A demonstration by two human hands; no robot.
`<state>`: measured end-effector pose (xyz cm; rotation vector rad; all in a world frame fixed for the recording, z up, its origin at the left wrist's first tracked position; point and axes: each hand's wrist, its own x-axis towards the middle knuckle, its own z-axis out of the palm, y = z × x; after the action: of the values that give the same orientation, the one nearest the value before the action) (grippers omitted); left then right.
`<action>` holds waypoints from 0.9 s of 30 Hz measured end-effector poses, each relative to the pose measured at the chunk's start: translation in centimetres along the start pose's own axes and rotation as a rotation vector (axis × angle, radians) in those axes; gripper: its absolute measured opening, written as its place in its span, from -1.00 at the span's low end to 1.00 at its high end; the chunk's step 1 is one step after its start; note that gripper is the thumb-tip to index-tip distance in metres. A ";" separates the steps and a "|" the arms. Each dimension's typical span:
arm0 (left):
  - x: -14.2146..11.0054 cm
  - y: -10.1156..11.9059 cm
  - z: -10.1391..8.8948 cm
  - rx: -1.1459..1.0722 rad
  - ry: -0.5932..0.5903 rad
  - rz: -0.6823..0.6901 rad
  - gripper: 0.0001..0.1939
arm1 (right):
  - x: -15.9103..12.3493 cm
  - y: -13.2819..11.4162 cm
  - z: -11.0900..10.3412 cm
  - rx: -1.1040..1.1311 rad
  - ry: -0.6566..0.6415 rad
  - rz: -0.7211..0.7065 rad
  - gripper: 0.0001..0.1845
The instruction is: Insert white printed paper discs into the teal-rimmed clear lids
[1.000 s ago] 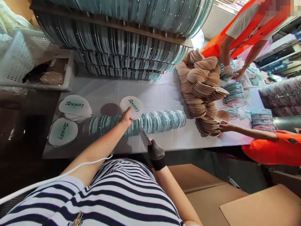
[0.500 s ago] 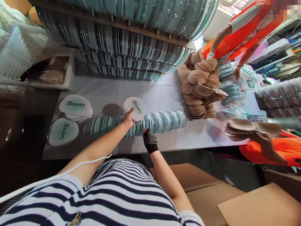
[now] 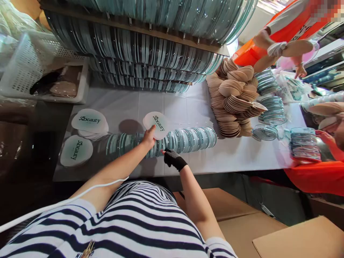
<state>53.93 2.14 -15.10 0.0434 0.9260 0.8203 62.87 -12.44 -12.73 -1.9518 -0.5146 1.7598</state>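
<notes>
My left hand (image 3: 149, 137) is closed on rounded white cards (image 3: 159, 125) printed with "beauty", the thumb lying on top. Below them, a long row of clear round plastic cases (image 3: 192, 139) lies on its side along the table, partly covered by my left hand and forearm. My right hand (image 3: 173, 158), in a black fingerless glove, is at the near side of this row. Its fingers are curled, with a fingertip against the cases; whatever they pinch is hidden. To the left lie two piles of the same cards, an upper pile (image 3: 90, 121) and a lower pile (image 3: 76, 150).
Tall stacked rows of clear cases (image 3: 139, 53) stand along the back, beside a white basket (image 3: 20, 84). Beige pads (image 3: 231, 104) are heaped to the right. Two co-workers in orange work there near more case stacks (image 3: 272, 110). Cardboard boxes (image 3: 247, 229) stand below the table edge.
My right hand has turned and shifted slightly along the row. My left hand keeps the cards. The far co-worker has lifted pads; the near one's hand has moved right, away from the table.
</notes>
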 end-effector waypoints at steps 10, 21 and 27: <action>-2.3 -0.1 -1.2 0.057 -0.111 0.030 -0.73 | 0.0 -5.9 0.5 -0.708 0.829 -0.729 -0.38; -0.9 3.2 -2.7 0.076 0.045 0.083 -0.71 | -3.5 -1.5 2.5 -0.558 1.011 -0.473 -0.54; 1.1 5.3 -3.2 -0.011 0.073 0.082 -0.77 | -8.7 5.9 5.7 -0.929 0.615 -0.214 -0.54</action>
<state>48.73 5.61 -15.90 0.0422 0.9937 0.9077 56.11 -21.69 -9.40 -2.7214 -1.3945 0.7133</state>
